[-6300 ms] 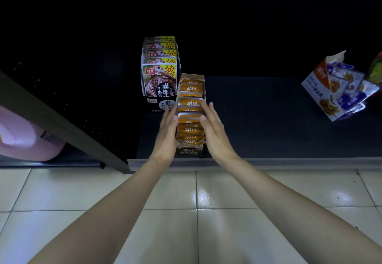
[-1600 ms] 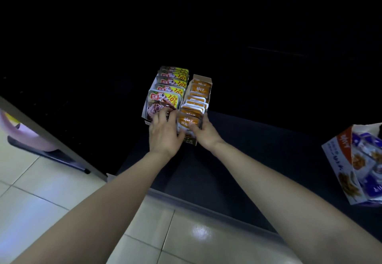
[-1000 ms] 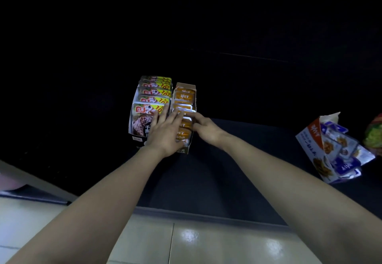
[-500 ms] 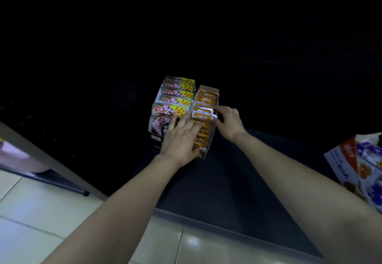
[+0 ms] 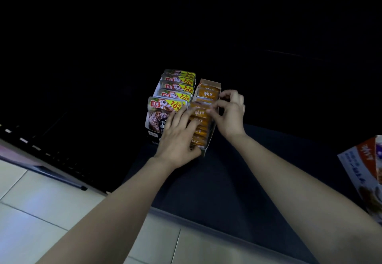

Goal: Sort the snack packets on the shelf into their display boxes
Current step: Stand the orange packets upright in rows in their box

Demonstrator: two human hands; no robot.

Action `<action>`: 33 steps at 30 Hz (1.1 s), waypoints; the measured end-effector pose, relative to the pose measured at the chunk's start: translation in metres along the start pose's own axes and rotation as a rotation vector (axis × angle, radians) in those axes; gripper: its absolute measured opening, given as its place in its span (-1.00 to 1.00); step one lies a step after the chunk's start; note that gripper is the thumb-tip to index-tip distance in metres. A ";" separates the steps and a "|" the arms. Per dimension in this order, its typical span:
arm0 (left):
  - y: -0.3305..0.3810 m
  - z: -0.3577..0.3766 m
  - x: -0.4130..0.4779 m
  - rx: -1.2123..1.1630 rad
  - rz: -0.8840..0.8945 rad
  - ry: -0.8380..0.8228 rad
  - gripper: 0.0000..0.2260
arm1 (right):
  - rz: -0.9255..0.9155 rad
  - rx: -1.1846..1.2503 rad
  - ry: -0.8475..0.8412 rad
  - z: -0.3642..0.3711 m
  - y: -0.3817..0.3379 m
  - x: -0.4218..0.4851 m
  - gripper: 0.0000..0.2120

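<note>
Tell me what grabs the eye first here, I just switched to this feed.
Both hands are on the box of orange packets in the middle of the dark shelf: the left hand lies flat across the front ones, the right hand pinches their right edge. A box of beef-picture packets stands just left of it; a red-and-white box shows at the right edge.

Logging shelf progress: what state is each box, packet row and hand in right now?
orange box: upright, open-topped, full.
orange packets: standing in a row inside it.
beef snack box: upright, full, right beside the orange box.
left hand: fingers straight, resting on the front orange packets.
right hand: fingers curled, pinching one of the orange packets mid-row.
white carton: tilted, far right, partly out of frame.
</note>
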State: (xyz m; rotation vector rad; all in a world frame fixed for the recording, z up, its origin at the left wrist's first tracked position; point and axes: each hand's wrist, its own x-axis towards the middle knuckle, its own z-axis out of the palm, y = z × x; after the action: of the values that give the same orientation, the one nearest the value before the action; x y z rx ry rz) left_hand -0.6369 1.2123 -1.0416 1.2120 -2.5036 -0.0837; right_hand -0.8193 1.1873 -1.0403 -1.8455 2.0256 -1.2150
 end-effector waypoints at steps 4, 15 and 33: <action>0.000 0.000 0.000 0.027 0.013 -0.002 -0.47 | -0.020 0.042 -0.136 -0.002 0.002 0.000 -0.93; -0.001 -0.006 0.018 0.133 0.019 -0.135 -0.08 | -0.088 -0.079 -0.333 -0.014 0.007 -0.005 -0.84; -0.006 -0.004 0.019 0.110 0.031 -0.090 -0.26 | 0.077 -0.435 -0.292 0.013 0.009 0.020 -0.55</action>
State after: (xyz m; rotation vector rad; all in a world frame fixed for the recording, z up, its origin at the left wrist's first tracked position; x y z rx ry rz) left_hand -0.6422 1.1939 -1.0339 1.2370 -2.6355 0.0075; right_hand -0.8229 1.1623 -1.0466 -1.9517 2.2852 -0.4691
